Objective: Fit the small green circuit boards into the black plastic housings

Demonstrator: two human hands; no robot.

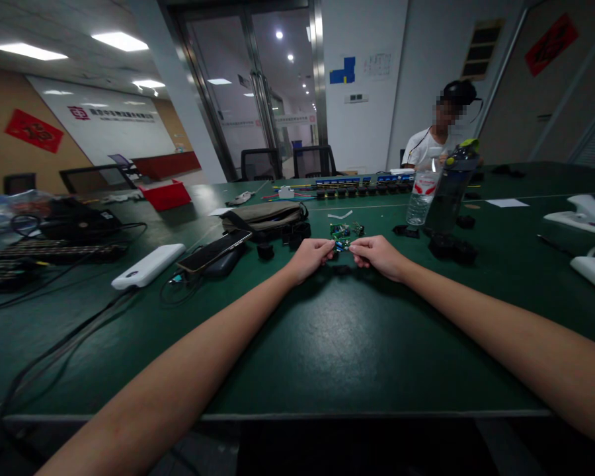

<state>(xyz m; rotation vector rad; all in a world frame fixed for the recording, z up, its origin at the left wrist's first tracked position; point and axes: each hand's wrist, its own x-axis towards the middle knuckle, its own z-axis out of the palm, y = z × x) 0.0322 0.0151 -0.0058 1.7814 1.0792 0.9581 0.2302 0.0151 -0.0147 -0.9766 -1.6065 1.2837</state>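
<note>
Both my arms reach out over a dark green table point(327, 344). My left hand point(311, 256) and my right hand point(379, 255) meet at the middle, fingers pinched from either side on a small blue-green circuit board point(342, 245). Just beyond it lie two more small green boards point(340, 230) on the table. Small black parts point(297, 235) sit to the left of them.
A white power bank point(147, 266), a phone point(214, 251) and a tan pouch point(264, 215) lie at left with cables. A water bottle point(420, 195) and a dark bottle point(451, 195) stand at right. Another person point(434, 135) sits at the far side.
</note>
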